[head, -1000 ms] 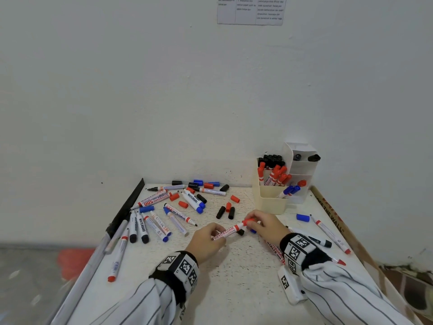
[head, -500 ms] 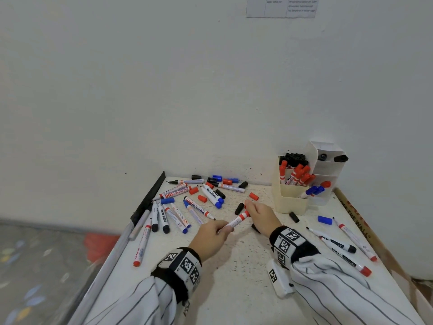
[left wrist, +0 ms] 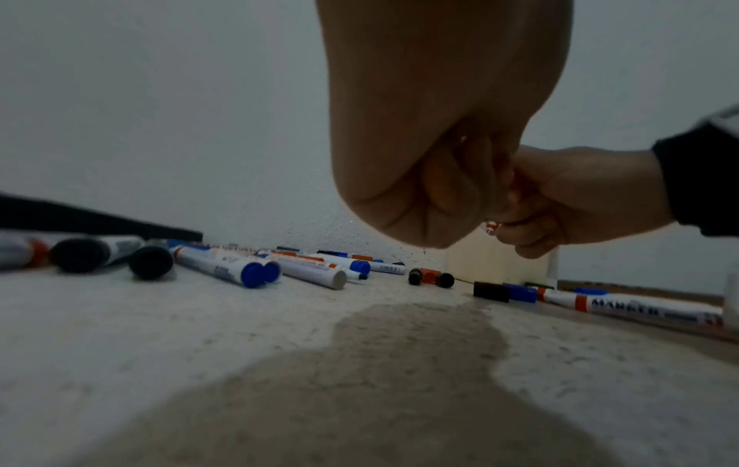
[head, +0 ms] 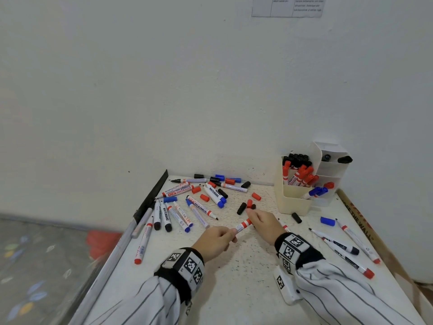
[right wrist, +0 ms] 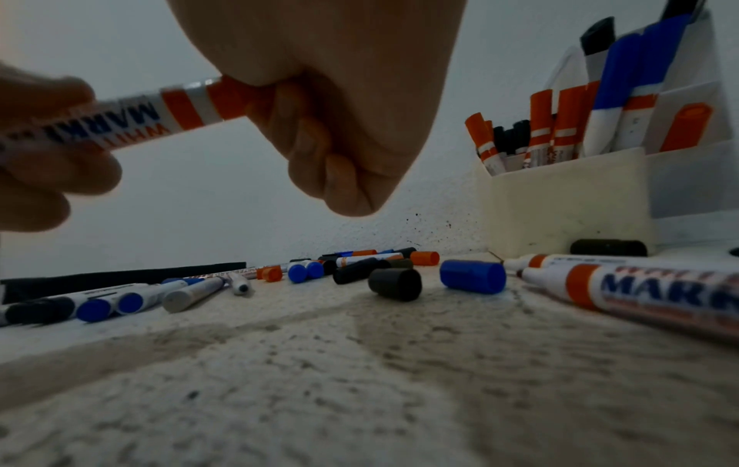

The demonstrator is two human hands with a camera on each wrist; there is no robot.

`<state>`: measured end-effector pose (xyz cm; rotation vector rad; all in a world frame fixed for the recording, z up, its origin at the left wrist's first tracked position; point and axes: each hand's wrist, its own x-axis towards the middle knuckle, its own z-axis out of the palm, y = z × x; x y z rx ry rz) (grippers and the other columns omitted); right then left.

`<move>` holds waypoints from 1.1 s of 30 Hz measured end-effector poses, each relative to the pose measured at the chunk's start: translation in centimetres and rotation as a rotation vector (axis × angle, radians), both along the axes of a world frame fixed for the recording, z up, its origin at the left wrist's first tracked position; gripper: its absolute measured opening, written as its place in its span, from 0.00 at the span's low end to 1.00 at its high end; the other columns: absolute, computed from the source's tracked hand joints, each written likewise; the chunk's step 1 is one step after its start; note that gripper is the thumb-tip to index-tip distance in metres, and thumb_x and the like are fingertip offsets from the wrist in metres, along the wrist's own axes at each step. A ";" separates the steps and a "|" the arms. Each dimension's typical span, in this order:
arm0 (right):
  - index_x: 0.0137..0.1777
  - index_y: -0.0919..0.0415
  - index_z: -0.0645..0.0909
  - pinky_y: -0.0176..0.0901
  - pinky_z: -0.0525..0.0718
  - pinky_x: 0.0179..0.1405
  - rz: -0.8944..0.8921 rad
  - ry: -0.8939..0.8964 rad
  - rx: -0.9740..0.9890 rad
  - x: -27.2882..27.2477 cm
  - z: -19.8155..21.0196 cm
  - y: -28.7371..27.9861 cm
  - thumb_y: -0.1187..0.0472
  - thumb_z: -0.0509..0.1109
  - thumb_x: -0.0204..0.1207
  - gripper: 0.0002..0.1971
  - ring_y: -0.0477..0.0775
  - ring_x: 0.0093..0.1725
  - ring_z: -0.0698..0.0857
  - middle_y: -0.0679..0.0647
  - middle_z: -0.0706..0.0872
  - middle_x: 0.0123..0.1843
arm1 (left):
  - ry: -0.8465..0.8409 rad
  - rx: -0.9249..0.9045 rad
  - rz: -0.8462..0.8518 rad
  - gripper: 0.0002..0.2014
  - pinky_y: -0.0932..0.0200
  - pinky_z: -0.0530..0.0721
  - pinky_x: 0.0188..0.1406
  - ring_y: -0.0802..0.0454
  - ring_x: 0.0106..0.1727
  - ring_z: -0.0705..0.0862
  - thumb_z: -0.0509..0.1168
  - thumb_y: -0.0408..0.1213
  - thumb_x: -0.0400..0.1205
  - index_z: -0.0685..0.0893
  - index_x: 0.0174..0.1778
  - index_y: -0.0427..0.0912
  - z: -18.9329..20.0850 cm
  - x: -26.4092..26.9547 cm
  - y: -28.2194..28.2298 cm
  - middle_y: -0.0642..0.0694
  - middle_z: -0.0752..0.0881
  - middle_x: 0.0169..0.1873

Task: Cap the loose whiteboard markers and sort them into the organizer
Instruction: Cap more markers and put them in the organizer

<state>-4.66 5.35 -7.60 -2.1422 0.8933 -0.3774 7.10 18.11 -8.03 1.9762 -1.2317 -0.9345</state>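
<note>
Red-banded and white, the marker (head: 243, 225) hangs above the table (head: 246, 289), grasped at both ends. The left hand (head: 215, 240) curls its fingers round the marker's near end. The right hand (head: 263, 222) closes finger and thumb on the far end, where the red cap (right wrist: 230, 98) sits; the right wrist view shows that hand (right wrist: 332, 104) with the other fingers folded into the palm. From the left wrist view the left hand (left wrist: 436, 132) is a tight fist hiding most of the barrel.

Just beyond the right hand lie loose caps, a black cap (head: 241, 208) and a red one (head: 249, 203) side by side. A spread of markers (head: 187, 202), some capped in blue or black, some bare-tipped, covers the far left of the table with more loose caps among them. To the right, three more markers (head: 346, 247) lie near the table's edge, with a blue cap (head: 327, 221) beside them.

The organizer (head: 302, 198) stands in the far right corner against the wall, with black-capped, red-capped and blue-capped markers upright in its sections. A black cap (head: 296, 217) lies just in front of it.
</note>
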 end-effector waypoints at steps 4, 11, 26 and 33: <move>0.26 0.54 0.66 0.41 0.65 0.33 -0.053 0.276 -0.018 -0.7 0.0 -0.3 0.49 0.51 0.85 0.23 0.47 0.29 0.68 0.50 0.68 0.27 | -0.164 -0.032 -0.004 0.09 0.60 0.78 0.51 0.55 0.48 0.78 0.65 0.47 0.80 0.78 0.54 0.52 -0.9 0.2 -0.2 0.53 0.81 0.43; 0.53 0.59 0.67 0.39 0.68 0.34 -0.099 0.401 -0.034 -1.6 -0.5 0.7 0.60 0.50 0.85 0.06 0.54 0.46 0.73 0.57 0.72 0.45 | -0.256 -0.035 -0.002 0.14 0.65 0.78 0.48 0.59 0.42 0.78 0.64 0.43 0.82 0.82 0.63 0.48 -1.4 -0.4 -0.3 0.50 0.85 0.49; 0.28 0.55 0.64 0.39 0.62 0.30 -0.049 -0.103 0.013 -1.9 -0.2 1.6 0.56 0.51 0.86 0.21 0.48 0.28 0.64 0.50 0.64 0.26 | 0.405 0.068 -0.056 0.11 0.67 0.61 0.15 0.59 0.18 0.64 0.59 0.45 0.84 0.85 0.48 0.44 0.7 0.5 0.5 0.53 0.75 0.24; 0.44 0.56 0.74 0.27 0.70 0.26 0.078 -0.134 -0.034 -1.7 3.1 -1.0 0.55 0.59 0.83 0.08 0.42 0.27 0.71 0.48 0.79 0.35 | 0.200 -0.114 -0.015 0.13 0.65 0.76 0.45 0.60 0.46 0.79 0.59 0.44 0.84 0.80 0.62 0.47 0.5 1.4 -1.8 0.55 0.80 0.46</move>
